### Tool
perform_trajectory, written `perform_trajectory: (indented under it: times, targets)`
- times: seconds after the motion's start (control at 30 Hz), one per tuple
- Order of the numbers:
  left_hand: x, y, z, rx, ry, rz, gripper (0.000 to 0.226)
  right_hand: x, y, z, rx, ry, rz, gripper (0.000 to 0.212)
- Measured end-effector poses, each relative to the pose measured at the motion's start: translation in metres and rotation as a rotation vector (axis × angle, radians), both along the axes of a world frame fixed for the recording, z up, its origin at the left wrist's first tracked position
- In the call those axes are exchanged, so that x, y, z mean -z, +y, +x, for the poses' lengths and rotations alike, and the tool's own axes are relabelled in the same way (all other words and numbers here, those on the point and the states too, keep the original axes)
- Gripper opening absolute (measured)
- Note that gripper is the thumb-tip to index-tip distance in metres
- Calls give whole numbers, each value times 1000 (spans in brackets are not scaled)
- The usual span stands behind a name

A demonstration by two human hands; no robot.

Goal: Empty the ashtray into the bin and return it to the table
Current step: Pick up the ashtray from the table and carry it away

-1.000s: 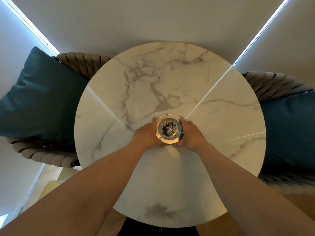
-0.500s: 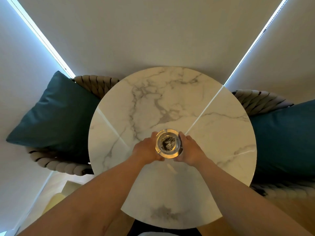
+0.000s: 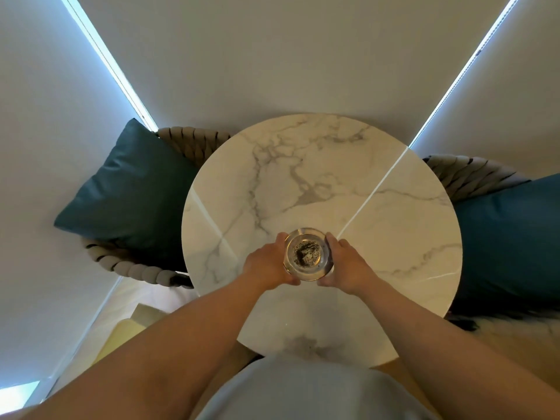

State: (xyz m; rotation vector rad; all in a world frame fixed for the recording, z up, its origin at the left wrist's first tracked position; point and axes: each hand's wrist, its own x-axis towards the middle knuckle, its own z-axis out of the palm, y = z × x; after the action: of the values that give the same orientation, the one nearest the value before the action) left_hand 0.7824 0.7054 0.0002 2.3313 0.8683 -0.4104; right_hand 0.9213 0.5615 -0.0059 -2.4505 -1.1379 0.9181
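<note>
A round clear glass ashtray (image 3: 307, 254) with dark ash in its middle is held between both hands over the round white marble table (image 3: 333, 165). My left hand (image 3: 268, 263) grips its left side, fingers curled around the rim. My right hand (image 3: 348, 263) grips its right side the same way. Whether the ashtray touches the tabletop or hangs just above it cannot be told. No bin is in view.
Two woven rope chairs with teal cushions flank the table, one at the left (image 3: 130, 192) and one at the right (image 3: 512, 237). Grey blinds hang behind. A pale yellow object (image 3: 121, 334) lies on the floor at the lower left.
The table looks smaller and lower in the frame, as the camera has pulled back and up. Both hands have kept their hold on the ashtray, which looks closer to the table's near edge.
</note>
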Motion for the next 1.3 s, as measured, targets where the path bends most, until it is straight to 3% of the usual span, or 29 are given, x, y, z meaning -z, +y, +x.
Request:
perform_trajectory:
  times: [0.77, 1.03, 1.3]
  targets:
    - [25, -8, -87, -38, -59, -20, 95, 10, -6, -77, -48, 46, 9, 114]
    - [26, -59, -132, -160, -96, -31, 100, 8, -37, -99, -161, 94, 58, 42]
    - [27, -113, -181, -295, -154, -34, 97, 8, -62, -129, -226, 87, 102, 44]
